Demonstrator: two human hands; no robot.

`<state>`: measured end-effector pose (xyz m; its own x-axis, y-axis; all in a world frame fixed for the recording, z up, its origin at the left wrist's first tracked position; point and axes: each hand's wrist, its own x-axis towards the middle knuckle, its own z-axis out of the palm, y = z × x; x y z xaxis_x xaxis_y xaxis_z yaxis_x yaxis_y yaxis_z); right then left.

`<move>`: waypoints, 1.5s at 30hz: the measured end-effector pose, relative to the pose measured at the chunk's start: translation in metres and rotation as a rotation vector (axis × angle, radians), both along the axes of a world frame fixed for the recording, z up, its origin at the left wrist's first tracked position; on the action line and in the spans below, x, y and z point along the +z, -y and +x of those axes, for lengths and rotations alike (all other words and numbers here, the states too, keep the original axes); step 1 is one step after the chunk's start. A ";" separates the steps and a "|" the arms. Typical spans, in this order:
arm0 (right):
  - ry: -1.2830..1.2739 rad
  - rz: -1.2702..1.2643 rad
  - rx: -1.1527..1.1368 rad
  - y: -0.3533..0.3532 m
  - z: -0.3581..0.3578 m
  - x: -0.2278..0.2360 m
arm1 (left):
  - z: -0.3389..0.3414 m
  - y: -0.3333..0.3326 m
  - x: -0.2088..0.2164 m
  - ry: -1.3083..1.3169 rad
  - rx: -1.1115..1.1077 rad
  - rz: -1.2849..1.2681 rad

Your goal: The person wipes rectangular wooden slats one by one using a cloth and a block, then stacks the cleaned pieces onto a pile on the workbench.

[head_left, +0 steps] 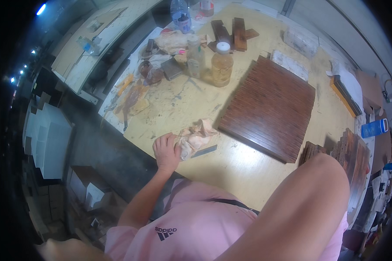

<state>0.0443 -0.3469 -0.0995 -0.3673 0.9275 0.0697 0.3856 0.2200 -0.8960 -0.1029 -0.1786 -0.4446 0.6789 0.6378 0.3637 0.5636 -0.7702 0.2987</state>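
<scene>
Your workbench (248, 169) fills the middle of the frame, a pale yellowish top streaked with stains and glue toward its upper left. The biggest thing on it is the dark brown slatted wooden panel (268, 108), lying flat right of centre, turned at an angle to the bench edge. At the right edge, stacks of dark wood strips (350, 152) sit just beyond your raised right forearm, which rises from the lower right and covers that corner; your right hand is out of the picture. Near the top centre stands a jar of amber liquid with a white lid (222, 64), with a clear bottle (195, 56) just beside it to the left and a few short dark wood offcuts (233, 31) above. Left of centre, at the near edge of the bench, lies a crumpled pinkish rag (197, 137). Your left hand (166, 151) rests on the bench with its fingers curled against the rag's left side, touching it; whether they grip it you cannot tell. A thin grey flat blade (204, 151) pokes out from under the rag, to the right of that hand.
</scene>
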 end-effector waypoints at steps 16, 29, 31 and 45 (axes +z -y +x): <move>-0.025 -0.053 0.000 0.002 0.000 0.002 | -0.002 0.000 -0.001 -0.032 -0.001 0.014; -0.062 -0.082 0.014 0.001 0.004 0.002 | 0.001 0.002 -0.001 -0.030 -0.019 0.017; -0.063 -0.092 0.026 -0.002 -0.002 0.005 | -0.004 -0.002 -0.003 -0.022 -0.006 0.028; -0.115 -0.102 0.033 0.000 -0.003 0.002 | -0.002 0.000 -0.003 -0.027 -0.004 0.005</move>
